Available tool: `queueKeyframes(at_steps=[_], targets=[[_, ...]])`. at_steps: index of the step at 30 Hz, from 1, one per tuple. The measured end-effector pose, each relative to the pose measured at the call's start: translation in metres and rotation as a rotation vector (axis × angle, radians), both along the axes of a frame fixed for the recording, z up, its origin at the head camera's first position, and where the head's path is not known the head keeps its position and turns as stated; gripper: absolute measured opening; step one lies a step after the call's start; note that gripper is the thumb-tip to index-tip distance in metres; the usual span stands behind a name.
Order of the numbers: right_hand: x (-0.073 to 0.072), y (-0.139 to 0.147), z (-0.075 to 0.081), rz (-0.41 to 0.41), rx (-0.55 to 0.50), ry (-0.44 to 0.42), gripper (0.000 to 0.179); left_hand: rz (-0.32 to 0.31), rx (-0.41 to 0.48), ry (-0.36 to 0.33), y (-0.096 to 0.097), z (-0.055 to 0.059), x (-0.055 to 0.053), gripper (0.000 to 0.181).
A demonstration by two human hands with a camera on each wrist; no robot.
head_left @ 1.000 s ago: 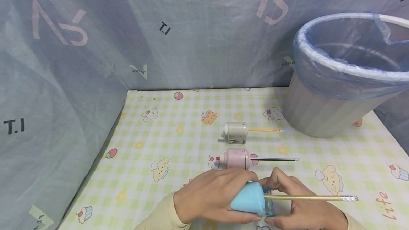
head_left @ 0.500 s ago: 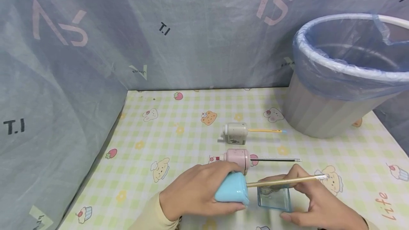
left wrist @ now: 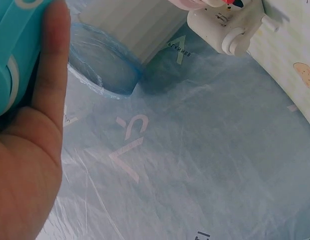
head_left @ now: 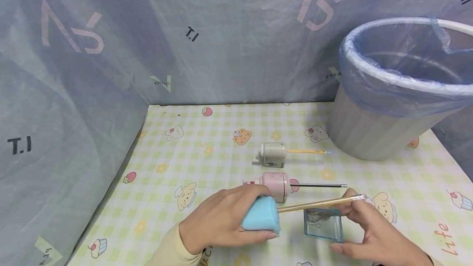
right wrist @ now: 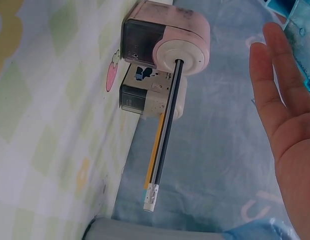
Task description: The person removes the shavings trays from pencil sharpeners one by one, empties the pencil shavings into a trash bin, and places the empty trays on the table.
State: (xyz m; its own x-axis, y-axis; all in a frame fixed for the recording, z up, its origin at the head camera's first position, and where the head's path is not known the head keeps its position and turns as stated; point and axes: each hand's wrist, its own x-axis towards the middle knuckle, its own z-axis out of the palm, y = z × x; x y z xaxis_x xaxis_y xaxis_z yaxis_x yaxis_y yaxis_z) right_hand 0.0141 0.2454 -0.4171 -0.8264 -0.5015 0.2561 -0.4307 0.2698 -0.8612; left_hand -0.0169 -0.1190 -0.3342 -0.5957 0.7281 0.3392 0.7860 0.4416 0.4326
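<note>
My left hand (head_left: 225,218) grips a light blue pencil sharpener (head_left: 260,216), which also shows at the edge of the left wrist view as a turquoise body (left wrist: 14,55). A gold pencil (head_left: 318,205) with a silver end sticks out of it toward the right. Between thumb and fingers, my right hand (head_left: 377,231) holds a clear blue shavings drawer (head_left: 323,238), apart from the sharpener. Dark shavings (head_left: 318,216) lie inside the drawer at its far side. In the right wrist view only a corner of the drawer (right wrist: 302,42) appears beside the fingertips.
Just beyond my hands lies a pink sharpener (head_left: 275,186) with a black pencil (head_left: 319,185) in it. Behind that is a grey-green sharpener (head_left: 274,153) with a yellow pencil (head_left: 306,151). A bagged bin (head_left: 369,130) stands at the back right of the checked tablecloth (head_left: 207,163).
The drawer has come away from the blue sharpener. My left hand has drawn the sharpener left with its pencil, now tilted upward, while my right hand keeps the drawer to the right.
</note>
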Motion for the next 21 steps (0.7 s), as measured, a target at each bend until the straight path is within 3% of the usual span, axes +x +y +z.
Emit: queueKeyframes(at_steps=[5,13,21], targets=[[0.0016,0.0009,0.0005,-0.046,0.037,-0.036,0.072,-0.005,0.009,0.007,0.0002,-0.0011,-0.0004,0.064],[-0.0073,-0.0033,0.0079,0.069,-0.032,0.016,0.067,-0.018,-0.001,0.020,0.0040,-0.0048,-0.0018,0.063],[-0.0027,0.0003,0.0064,-0.012,0.006,0.053,0.081,0.004,0.002,0.002,0.0008,-0.0016,-0.0014,0.066]])
